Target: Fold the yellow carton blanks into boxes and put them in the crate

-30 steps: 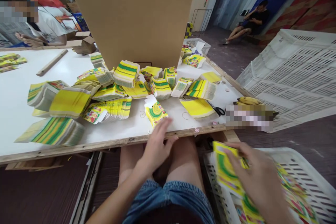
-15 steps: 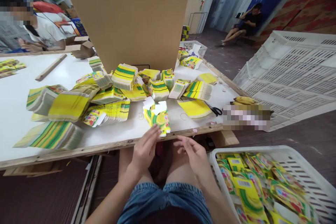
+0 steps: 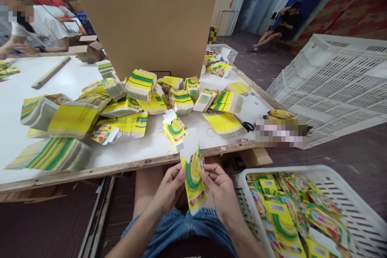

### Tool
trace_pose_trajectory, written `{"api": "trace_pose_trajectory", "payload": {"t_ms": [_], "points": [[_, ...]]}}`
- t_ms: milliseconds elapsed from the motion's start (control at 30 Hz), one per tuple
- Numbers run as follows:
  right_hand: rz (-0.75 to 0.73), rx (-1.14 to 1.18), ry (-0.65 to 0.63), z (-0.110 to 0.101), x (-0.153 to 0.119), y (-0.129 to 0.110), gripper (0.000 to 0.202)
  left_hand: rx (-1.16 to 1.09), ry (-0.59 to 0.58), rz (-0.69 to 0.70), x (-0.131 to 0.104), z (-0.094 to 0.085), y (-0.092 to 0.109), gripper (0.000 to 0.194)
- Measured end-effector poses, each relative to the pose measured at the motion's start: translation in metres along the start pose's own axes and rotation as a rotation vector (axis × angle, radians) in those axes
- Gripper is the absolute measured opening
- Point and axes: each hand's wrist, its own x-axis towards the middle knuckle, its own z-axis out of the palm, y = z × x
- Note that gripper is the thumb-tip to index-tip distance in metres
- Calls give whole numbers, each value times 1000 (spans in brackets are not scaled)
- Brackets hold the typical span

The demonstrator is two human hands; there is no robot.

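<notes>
**Two hands pinch a flattened-looking printed carton (image 3: 194, 183) above the lap**

The left hand (image 3: 169, 186) comes up from the lower left, its forearm (image 3: 136, 227) slanting inward, with the thumb and curled fingers clamped on the carton's left edge. The right hand (image 3: 220, 185) mirrors it from the lower right, its forearm (image 3: 243, 231) angled in, thumb and bent fingers clamped on the opposite edge. The yellow and green carton stands steeply between them, tilted slightly, white flap up, its lower end over the denim shorts (image 3: 184, 225)

The wooden rim (image 3: 121, 166) of the white table (image 3: 154, 143) runs just beyond the fingers, and the flap overlaps it in view; whether they touch, I cannot tell. Another carton (image 3: 175, 129) lies just past that flap. A strip of bare tabletop separates it from a yellow stack (image 3: 223, 124), with black-handled scissors (image 3: 248, 126) beside the stack. More carton bundles (image 3: 77, 117) spread across the table to the left and behind, up to a tall cardboard panel (image 3: 145, 20)

On the right, a white basket (image 3: 298, 169) holding yellow packs (image 3: 284, 213) has its near side close to the right forearm, leaving a narrow gap; white crates (image 3: 335, 88) rise well beyond it
</notes>
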Motion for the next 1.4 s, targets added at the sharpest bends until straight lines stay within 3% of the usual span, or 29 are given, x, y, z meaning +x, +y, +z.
{"api": "trace_pose_trajectory", "payload": {"t_ms": [133, 333, 500, 567, 667, 767, 967, 1033, 1167, 1267, 1400], "points": [[-48, -110, -5, 4, 0, 1, 28, -63, -31, -33, -2, -1, -1, 51], [-56, -273, -6, 7, -6, 0, 29, 97, 178, 48, 1, -5, -12, 35], [-107, -370, 85, 4, -4, 5, 25, 340, 237, 107, 2, -1, -14, 46], [-163, -373, 85, 2, -3, 1, 21, 381, 226, 141, -2, 0, -11, 60], [-240, -341, -31, 0, -3, -10, 40, 392, 138, 118, -10, -2, -3, 67], [-223, -322, -175, -2, -3, -22, 44, 374, 10, 58, -14, -9, 9, 59], [-217, -432, -255, -11, -1, -37, 17, 285, -136, -87, -17, -16, 15, 34], [-266, -515, -237, -12, -1, -40, 18, 264, -137, -121, -17, -14, 13, 42], [-331, -515, -186, -11, -1, -38, 14, 233, -122, -137, -17, -8, 10, 78], [-332, -432, -129, -14, 1, -37, 23, 295, -123, -126, -15, -8, 9, 61], [-387, -536, -117, -22, 5, -39, 28, 531, -28, -18, -11, -8, 7, 39]]}}
